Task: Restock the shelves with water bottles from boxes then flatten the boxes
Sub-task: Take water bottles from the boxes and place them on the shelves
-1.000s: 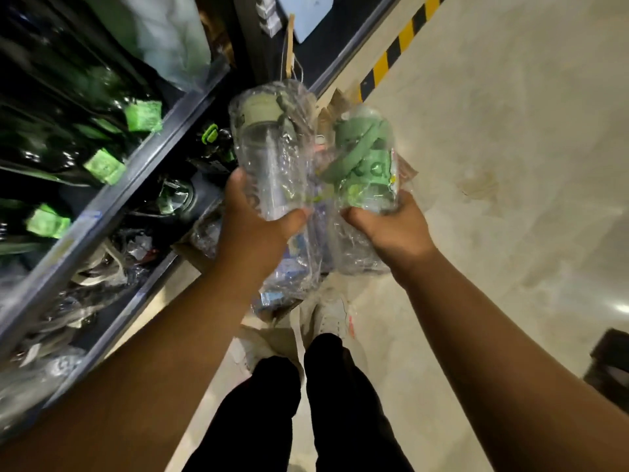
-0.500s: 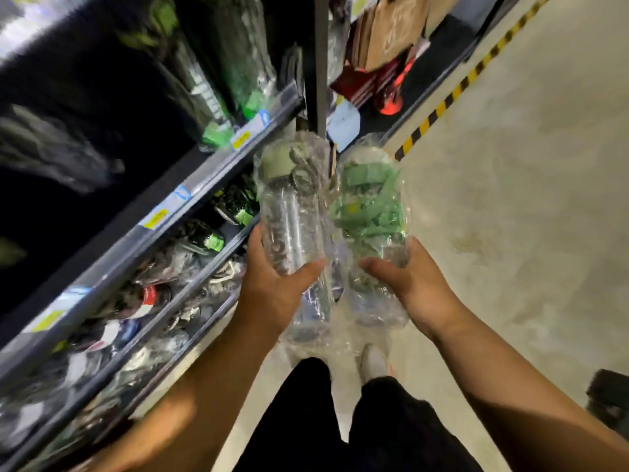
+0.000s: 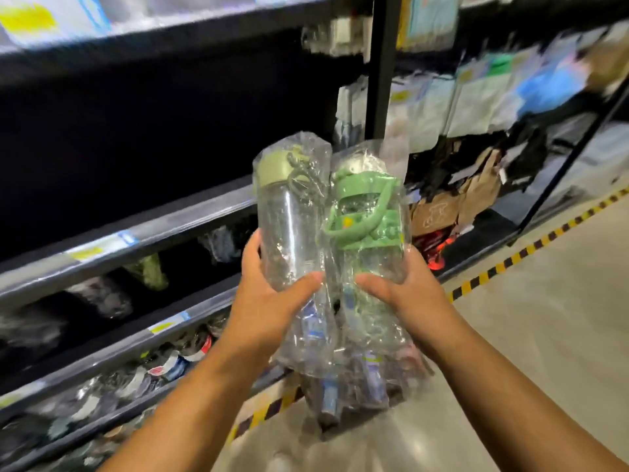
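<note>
I hold two clear water bottles in plastic bags, upright and side by side in front of the dark shelving (image 3: 190, 216). My left hand (image 3: 269, 301) grips the slim bottle with a pale green cap (image 3: 289, 216). My right hand (image 3: 401, 287) grips the wider bottle with a green lid and strap (image 3: 367, 226). More bagged bottles (image 3: 343, 386) hang below both hands, partly hidden by them. No box is in view.
The shelf rails run diagonally on the left, with bagged goods on the lower levels (image 3: 163, 362). A black upright post (image 3: 384, 63) divides the bays. Paper bags (image 3: 476, 189) fill the right bay. A yellow-black floor stripe (image 3: 531, 250) borders the beige floor.
My view has tilted up from the floor toward the shelves. Both hands have risen with the bottles and keep the same grip.
</note>
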